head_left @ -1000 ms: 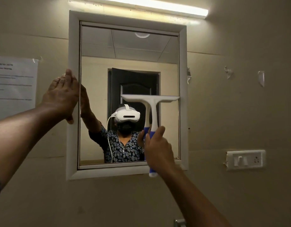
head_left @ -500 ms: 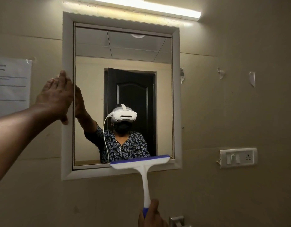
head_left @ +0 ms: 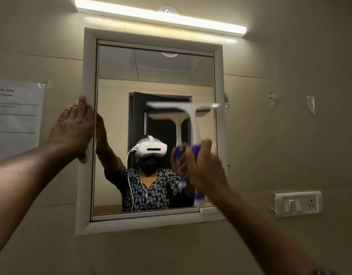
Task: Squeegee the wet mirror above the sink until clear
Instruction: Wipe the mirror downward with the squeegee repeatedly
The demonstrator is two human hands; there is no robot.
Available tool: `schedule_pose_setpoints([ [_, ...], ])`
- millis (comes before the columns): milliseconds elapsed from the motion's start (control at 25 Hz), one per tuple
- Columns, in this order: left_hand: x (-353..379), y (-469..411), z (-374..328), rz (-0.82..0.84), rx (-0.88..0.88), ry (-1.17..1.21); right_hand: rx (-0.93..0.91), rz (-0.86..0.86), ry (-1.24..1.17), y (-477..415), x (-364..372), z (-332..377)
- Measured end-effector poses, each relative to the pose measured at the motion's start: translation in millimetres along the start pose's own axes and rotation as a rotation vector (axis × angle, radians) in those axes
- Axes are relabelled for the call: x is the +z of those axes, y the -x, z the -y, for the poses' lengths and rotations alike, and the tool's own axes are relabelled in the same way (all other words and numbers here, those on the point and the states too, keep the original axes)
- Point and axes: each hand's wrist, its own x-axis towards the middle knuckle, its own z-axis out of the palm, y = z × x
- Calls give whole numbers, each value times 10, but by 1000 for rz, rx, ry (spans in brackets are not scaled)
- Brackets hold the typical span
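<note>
White plastic squeegee (head_left: 194,124) with a purple grip is sitting high on the right half of the mirror (head_left: 115,116), blade level at about mid-height and close to the glass. It is motion-blurred, so I cannot tell whether the edge is touching.

Head view:
- Right hand (head_left: 203,171) is wrapping curled fingers round the purple grip, low on the handle.
- Left hand (head_left: 74,130) is lying flat with straight fingers on the left side of the white frame (head_left: 90,66), holding nothing and seemingly bracing it.
- The glass is reflecting a person in a headset and a dark door. No drops or streaks are showing at this sharpness.

Handling, as a judgement:
- The squeegee is looking light, with a stiff stem and probably a soft blade edge.
- The purple grip is the place to hold, and it is likely getting slippery when wet.
- The glass is fragile, so even, moderate pressure is called for.

Writing:
- The paper notice (head_left: 16,116) taped left of the frame is carrying printed lines, too blurred to read.
- No brand is showing on the squeegee or on the switch plate (head_left: 298,204) at the right.
- Tube light (head_left: 161,16) is glowing above the frame.
</note>
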Motion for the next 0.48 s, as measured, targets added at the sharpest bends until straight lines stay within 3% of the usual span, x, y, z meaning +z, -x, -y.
schedule_pose_setpoints([
  [240, 121, -100, 10, -7, 6, -54, -85, -206, 100, -1267, -280, 38],
  [480, 169, -136, -2, -13, -8, -99, -137, -174, 113, -1528, -284, 238],
])
